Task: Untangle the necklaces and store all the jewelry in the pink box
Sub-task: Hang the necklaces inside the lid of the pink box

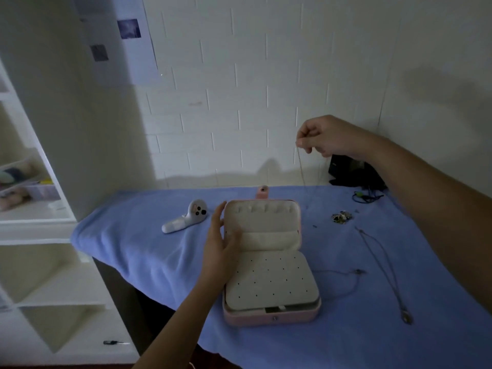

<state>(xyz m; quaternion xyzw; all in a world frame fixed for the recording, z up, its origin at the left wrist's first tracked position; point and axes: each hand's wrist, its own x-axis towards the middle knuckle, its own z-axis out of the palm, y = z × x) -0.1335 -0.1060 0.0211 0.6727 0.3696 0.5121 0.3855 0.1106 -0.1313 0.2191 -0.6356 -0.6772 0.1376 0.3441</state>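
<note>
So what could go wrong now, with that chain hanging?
The thin chain pinched by the right hand hangs free; it may snag or slip. The long necklace on the cloth lies close to the right forearm and could be swept away. The box lid may drop if the left hand lets go.

Left grip (223, 246) holds the left edge of the raised lid of a pink rectangular jewellery box (266, 319), open on a blue-clothed table (133, 249). Up and to its right, the right grip (324, 137) pinches a thin hanging chain necklace (300, 166). Below that grip lie a small jewellery heap (342, 217) and a long silver pendant necklace (386, 272). A white handheld controller (186, 217) lies just left of the left grip.
</note>
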